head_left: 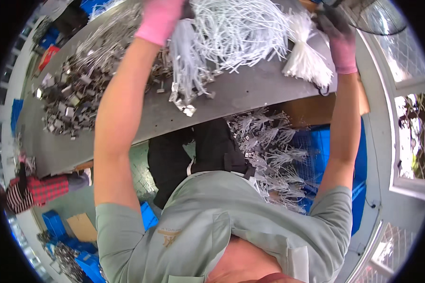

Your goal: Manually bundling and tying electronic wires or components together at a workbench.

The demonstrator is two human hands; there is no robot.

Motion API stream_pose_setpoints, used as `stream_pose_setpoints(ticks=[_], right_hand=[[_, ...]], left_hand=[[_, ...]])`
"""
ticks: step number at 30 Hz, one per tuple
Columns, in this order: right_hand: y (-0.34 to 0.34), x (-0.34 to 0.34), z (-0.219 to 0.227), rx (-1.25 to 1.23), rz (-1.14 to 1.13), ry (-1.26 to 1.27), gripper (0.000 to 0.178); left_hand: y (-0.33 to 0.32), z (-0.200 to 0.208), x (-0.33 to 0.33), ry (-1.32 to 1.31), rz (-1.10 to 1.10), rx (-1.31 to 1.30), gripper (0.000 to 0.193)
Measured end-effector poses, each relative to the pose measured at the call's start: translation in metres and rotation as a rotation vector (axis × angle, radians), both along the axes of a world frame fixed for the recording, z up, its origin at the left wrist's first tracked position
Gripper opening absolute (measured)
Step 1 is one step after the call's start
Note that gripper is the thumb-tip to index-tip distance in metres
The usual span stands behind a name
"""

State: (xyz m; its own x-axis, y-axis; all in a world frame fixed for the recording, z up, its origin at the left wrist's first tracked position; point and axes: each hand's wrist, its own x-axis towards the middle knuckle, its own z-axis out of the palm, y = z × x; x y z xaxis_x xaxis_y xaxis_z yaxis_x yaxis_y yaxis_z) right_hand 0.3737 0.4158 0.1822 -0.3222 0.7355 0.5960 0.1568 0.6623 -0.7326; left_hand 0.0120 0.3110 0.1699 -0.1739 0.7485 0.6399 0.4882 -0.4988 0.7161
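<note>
Clip bundle [184, 52] lies near 11 o'clock on the surface [231, 92], its long axis running from 12 down to 6, metal ends lowermost. The left hand [163, 19] is much the nearer one, at the bundle's upper end; from that hand's fingers the bundle trails away toward 5 o'clock. The upper edge cuts those fingers off, so I cannot tell whether they are clamped on it. White bundle [309, 59] lies near 1 o'clock, also roughly upright in view, pinched at its neck and flaring toward 6. The right hand [337, 35] is just beside it; from there the bundle lies toward 7. That hand's fingers are dark and blurred: whether apart or together, I cannot tell.

Both gloves are pink at the cuff and grey over the fingers. The clip bundle's strands look limp, translucent and plastic, ending in shiny, angular metal pieces; the white bundle is denser and brush-like. Between them, a heap of white strands [243, 35] curls loosely. Toward 10 sprawls a heap of small, boxy metal clips [71, 99]. The surface is smooth, dull grey. Below it, toward 4, lie more strand bundles [281, 162], beside a blue crate [322, 144].
</note>
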Motion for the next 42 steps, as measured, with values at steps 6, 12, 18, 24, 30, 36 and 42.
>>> stream_pose_setpoints(ticks=[6, 12, 18, 24, 30, 36, 42], right_hand=[[0.019, 0.094, -0.131, -0.519, -0.441, -0.125, 0.023], [0.03, 0.071, -0.184, -0.643, -0.674, -0.371, 0.049], [0.088, 0.074, -0.218, -0.535, -0.845, -0.646, 0.041], [0.061, 0.059, -0.197, -0.61, -0.518, -0.538, 0.026], [0.04, 0.049, -0.117, -0.291, -0.136, -0.938, 0.025], [0.061, -0.012, 0.018, -0.15, -0.136, -0.697, 0.023], [0.011, -0.13, 0.091, -0.132, 0.132, -0.459, 0.025]], left_hand=[[0.004, -0.011, -0.004, -0.463, -0.307, -0.324, 0.045], [-0.004, -0.008, 0.012, -0.535, -0.264, -0.284, 0.024], [-0.005, -0.015, 0.019, -0.559, -0.303, -0.259, 0.017], [-0.013, -0.014, 0.015, -0.532, -0.23, -0.233, 0.017], [-0.012, -0.017, 0.014, -0.558, -0.256, -0.245, 0.022], [-0.014, -0.016, 0.016, -0.532, -0.234, -0.237, 0.023], [-0.018, -0.014, 0.008, -0.38, -0.359, -0.353, 0.036]])
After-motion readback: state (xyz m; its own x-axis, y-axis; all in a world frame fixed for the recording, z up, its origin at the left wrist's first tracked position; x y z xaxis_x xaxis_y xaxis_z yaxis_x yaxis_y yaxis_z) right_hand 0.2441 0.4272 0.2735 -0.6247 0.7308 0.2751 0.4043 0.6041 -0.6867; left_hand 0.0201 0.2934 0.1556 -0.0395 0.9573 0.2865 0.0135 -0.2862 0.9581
